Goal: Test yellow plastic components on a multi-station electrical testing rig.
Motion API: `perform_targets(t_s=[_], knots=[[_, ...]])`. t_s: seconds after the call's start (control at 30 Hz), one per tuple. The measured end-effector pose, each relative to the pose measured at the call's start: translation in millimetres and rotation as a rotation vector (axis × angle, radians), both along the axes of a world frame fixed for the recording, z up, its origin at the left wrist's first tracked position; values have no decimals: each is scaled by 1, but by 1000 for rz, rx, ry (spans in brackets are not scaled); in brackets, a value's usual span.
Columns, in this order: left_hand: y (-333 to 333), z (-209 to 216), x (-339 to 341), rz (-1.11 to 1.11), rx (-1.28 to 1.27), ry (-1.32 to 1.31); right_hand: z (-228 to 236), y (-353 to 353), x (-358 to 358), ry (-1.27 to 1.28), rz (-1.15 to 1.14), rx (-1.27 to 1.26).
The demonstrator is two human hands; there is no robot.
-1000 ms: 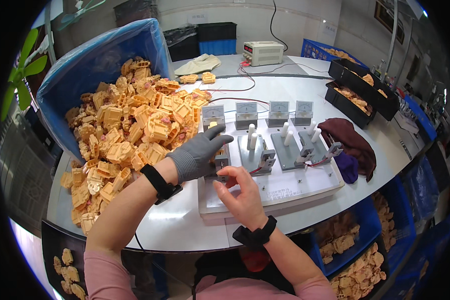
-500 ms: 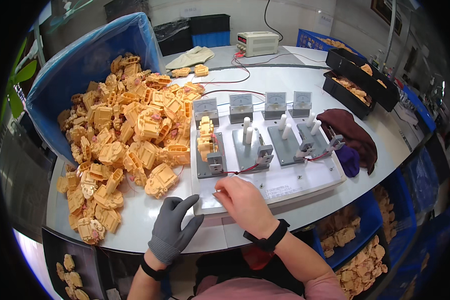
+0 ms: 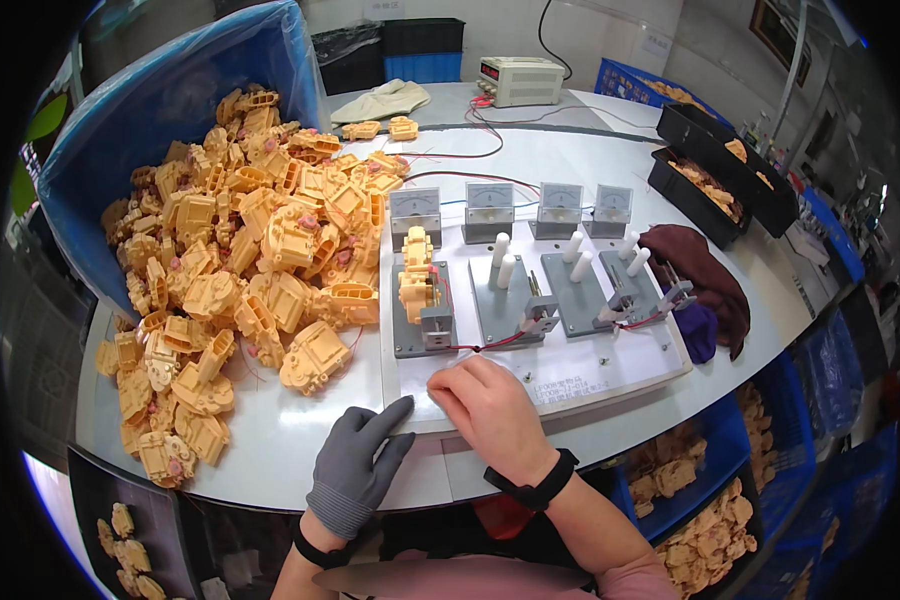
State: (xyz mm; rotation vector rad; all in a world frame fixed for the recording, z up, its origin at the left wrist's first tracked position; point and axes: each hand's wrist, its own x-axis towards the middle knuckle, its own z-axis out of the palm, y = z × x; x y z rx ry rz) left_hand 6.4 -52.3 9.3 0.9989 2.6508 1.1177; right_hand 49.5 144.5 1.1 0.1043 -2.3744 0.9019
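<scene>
My left hand (image 3: 358, 462), in a grey glove, rests at the front edge of a white test board (image 3: 610, 376). Its fingers stretch apart and hold nothing. Bare and curled, my right hand (image 3: 492, 408) lies over the board's front, fingertips pinched together; anything between them is hidden. Just beyond it, a yellow-orange plastic gearbox-like part (image 3: 417, 280) stands on the leftmost grey fixture plate (image 3: 407, 335), behind a small grey clamp block (image 3: 436, 327). The other plates carry white pegs (image 3: 506, 270). Behind the plates stand several analog meters (image 3: 489, 205).
On the left, a heap of similar yellow parts (image 3: 210, 296) spills from a blue bin lined with plastic (image 3: 80, 190). Brown cloth (image 3: 705, 285) lies right of the board. Black trays (image 3: 698, 198) and a power supply (image 3: 520, 82) stand farther back. Blue bins (image 3: 715, 440) sit below the table's right.
The view has shifted slightly. My left hand has moved a little to the right, closer to my right hand, which stays pinched at the board's front. The part on the fixture stays in place.
</scene>
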Motion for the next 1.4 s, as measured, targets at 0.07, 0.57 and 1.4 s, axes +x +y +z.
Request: perform_targets(t_s=[0.07,0.57,1.4], knots=[[0,-1,1,-1,19,8,0,0,1,7,-8,25],[-8,-11,1,15,47,17,-5,-2,0,21,-1,36],[-1,-2,-2,-64,-35,-8,-31,-6,-7,73,-62,-39]])
